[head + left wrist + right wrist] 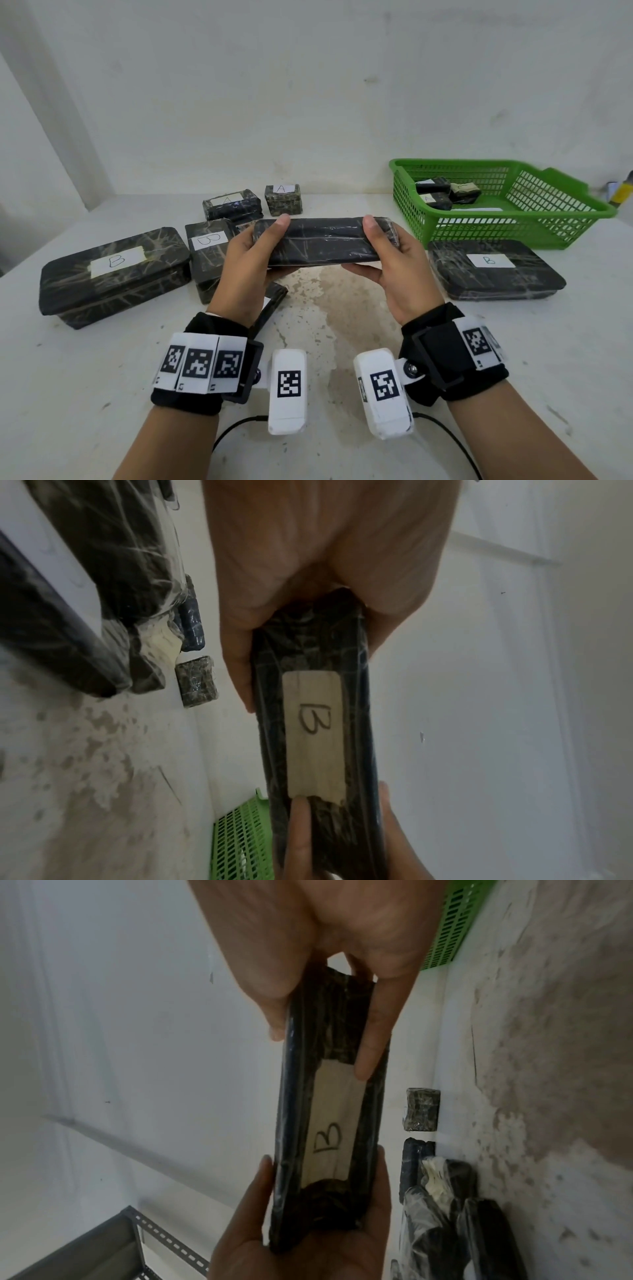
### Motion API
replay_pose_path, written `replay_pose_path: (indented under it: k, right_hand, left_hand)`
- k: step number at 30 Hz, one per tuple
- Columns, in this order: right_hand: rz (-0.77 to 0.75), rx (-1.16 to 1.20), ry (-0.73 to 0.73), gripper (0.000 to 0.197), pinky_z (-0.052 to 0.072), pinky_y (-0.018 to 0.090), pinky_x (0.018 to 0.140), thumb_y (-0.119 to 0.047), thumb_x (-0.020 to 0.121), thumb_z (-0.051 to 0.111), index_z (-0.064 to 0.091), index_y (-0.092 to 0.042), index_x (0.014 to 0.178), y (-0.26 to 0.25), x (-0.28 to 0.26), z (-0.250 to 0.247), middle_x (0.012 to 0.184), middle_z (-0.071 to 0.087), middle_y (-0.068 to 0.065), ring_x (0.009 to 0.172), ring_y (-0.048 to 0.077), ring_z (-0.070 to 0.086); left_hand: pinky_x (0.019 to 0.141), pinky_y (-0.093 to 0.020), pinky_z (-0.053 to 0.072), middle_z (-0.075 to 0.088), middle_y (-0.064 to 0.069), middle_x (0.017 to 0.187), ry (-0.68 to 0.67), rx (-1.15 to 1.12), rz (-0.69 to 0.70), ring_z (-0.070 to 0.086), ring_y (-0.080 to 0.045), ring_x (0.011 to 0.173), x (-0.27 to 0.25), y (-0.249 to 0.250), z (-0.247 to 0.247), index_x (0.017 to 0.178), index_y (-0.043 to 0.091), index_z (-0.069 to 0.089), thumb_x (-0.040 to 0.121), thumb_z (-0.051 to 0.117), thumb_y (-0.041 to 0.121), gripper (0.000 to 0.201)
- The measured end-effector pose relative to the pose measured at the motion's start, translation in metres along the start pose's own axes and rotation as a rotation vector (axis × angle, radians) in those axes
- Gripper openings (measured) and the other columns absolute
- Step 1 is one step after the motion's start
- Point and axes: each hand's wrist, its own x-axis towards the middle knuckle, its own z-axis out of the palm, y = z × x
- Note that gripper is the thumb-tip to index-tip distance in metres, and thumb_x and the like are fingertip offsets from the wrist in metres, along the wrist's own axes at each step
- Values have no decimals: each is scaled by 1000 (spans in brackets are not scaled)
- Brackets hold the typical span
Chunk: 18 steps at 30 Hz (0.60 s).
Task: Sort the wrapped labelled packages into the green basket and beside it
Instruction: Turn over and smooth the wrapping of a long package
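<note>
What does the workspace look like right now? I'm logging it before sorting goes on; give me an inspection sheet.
Surface: white table, stained at the middle.
Job's things: held package, labelled B in the wrist views; B package beside the green basket; small packages inside; A and B packages left.
Clutter: nothing seen.
Grippers: left hand and right hand grip the held package's ends.
Cables: black cable at the wrists.
Surroundings: white wall.

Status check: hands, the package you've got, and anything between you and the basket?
Left hand, right hand: each grips one end of long package, label B. Green basket far right, flat B package beside it. Path clear.
</note>
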Motion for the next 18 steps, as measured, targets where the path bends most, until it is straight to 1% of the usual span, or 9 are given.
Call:
replay_pose_path:
  k: [1, 3, 5, 8, 10, 12, 14, 16, 18]
  right_hand:
    - [0, 1, 0, 19, 61, 33, 73, -25, 97, 58, 68, -9, 101, 1, 0, 0, 93, 72, 6, 89, 15, 71]
    - [-12, -9, 0, 21, 60, 33, 73, -25, 97, 58, 68, -8, 103, 1, 0, 1, 92, 72, 6, 89, 15, 71]
    - [-19, -16, -5, 27, 61, 35, 73, -30, 95, 60, 68, -7, 105, 1, -2, 4, 94, 73, 6, 90, 16, 71]
    - [-7, -15, -11, 34, 61, 36, 74, -39, 84, 67, 68, -11, 104, 2, -4, 6, 95, 74, 3, 91, 15, 72]
    - [-21, -10, 15, 23, 61, 34, 73, -29, 88, 69, 68, -11, 101, 2, -3, 7, 94, 73, 4, 89, 15, 72]
    - [-33, -14, 44, 19, 61, 34, 75, -23, 90, 68, 68, -9, 102, 2, -2, 5, 95, 73, 6, 89, 16, 71]
    - [-33, -20, 53, 18, 61, 35, 76, -23, 91, 67, 68, -8, 102, 2, -1, 5, 94, 73, 7, 89, 17, 71]
    - [-32, -28, 44, 21, 61, 34, 73, -24, 91, 68, 68, -8, 103, 2, -2, 6, 95, 73, 6, 88, 16, 72]
    - [-9, -16, 17, 28, 61, 34, 72, -29, 87, 71, 67, -9, 106, 2, -4, 8, 98, 73, 6, 89, 16, 72]
  left_hand:
    - [69, -30, 58, 74, 4, 76, -12, -1, -8, 72, -10, 75, 0, 0, 0, 102, 9, 65, 87, 63, 31, 27]
    - [67, -30, 57, 74, 3, 73, 12, 21, 3, 71, -11, 71, 0, 0, 0, 96, 10, 65, 87, 65, 25, 18]
    - [72, -39, 59, 74, 1, 74, 48, 44, 12, 71, -14, 69, 2, 0, -2, 94, 10, 64, 91, 64, 17, 8]
    - [86, -56, 54, 73, -4, 80, 61, 62, 14, 70, -20, 75, 3, 1, -3, 95, 9, 65, 91, 65, 17, 9]
    - [84, -52, 55, 72, -1, 78, 32, 46, 21, 70, -17, 75, 2, 2, -3, 97, 10, 64, 88, 67, 20, 14]
    - [73, -37, 61, 71, 4, 71, -22, 28, 19, 69, -11, 69, -1, 3, -1, 92, 11, 64, 76, 72, 26, 24]
    - [64, -26, 58, 71, 4, 68, -32, 36, 25, 69, -9, 65, -1, 1, 0, 86, 12, 64, 71, 75, 23, 21]
    - [62, -26, 58, 73, 3, 70, 3, 56, 37, 71, -11, 67, 0, 0, 0, 87, 11, 65, 79, 74, 11, 12]
    - [69, -35, 60, 74, 1, 73, 33, 90, 48, 72, -15, 71, 2, -1, -3, 88, 12, 65, 83, 73, 9, 10]
